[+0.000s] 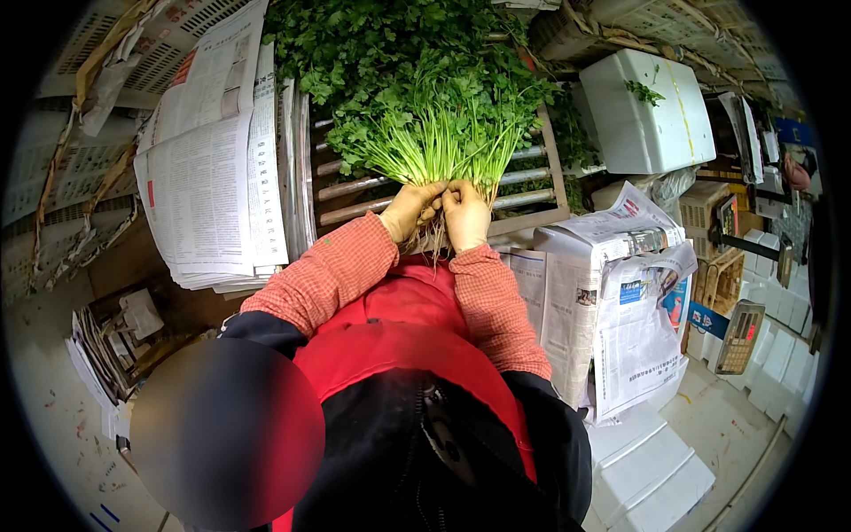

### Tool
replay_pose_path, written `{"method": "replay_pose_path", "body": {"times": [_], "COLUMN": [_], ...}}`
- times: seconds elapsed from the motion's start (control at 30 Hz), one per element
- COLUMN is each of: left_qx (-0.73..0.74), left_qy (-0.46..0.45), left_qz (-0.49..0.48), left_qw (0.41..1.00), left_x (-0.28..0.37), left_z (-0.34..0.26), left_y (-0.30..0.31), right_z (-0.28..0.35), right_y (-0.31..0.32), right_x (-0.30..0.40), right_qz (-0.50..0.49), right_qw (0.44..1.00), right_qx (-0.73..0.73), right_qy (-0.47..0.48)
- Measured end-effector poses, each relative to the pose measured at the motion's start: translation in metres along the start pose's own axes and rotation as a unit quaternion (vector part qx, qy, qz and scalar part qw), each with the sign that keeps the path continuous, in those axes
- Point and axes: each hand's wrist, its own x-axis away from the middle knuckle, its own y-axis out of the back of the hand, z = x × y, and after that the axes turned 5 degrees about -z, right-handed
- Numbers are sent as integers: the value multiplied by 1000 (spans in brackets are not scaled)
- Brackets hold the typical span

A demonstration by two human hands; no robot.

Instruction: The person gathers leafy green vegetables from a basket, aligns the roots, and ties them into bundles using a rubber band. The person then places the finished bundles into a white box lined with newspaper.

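Both my hands wear pale gloves and meet at the root end of a leafy green bunch (425, 149), which looks like coriander or a similar herb. My left hand (411, 206) is closed around the stem bases on the left, fingers curled. My right hand (467, 211) grips the stems beside it, its thumb touching the left one. Thin brown roots (435, 243) hang below the hands toward my red apron (392, 292). The stems fan out away from me over a rack of metal bars (352, 189). A larger heap of the same greens (372, 40) lies beyond.
Stacked newspapers (206, 166) stand left of the rack. On the right are a newspaper-covered box (572, 312) and a white foam box (645, 113) with a leaf sprig on it. A digital scale display (741, 336) stands farther right. Plastic crates (46, 159) line the left side.
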Motion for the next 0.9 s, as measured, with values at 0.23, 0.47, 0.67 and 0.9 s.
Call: {"method": "replay_pose_path", "body": {"times": [0.23, 0.47, 0.67, 0.9], "left_qx": [-18, -12, 8, 35], "left_qy": [6, -18, -58, -42], "left_qz": [-30, -1, -41, -28], "left_qw": [999, 1000, 997, 998], "left_x": [0, 6, -1, -4], "left_z": [-2, -13, 4, 7], "left_y": [2, 1, 6, 3], "right_z": [-7, -11, -18, 2], "right_y": [35, 12, 6, 0], "right_x": [-3, -20, -22, -24], "right_qz": [89, 30, 35, -46], "right_qw": [981, 987, 984, 989], "right_qx": [-158, 150, -164, 136], "right_qy": [-71, 50, -64, -20]}}
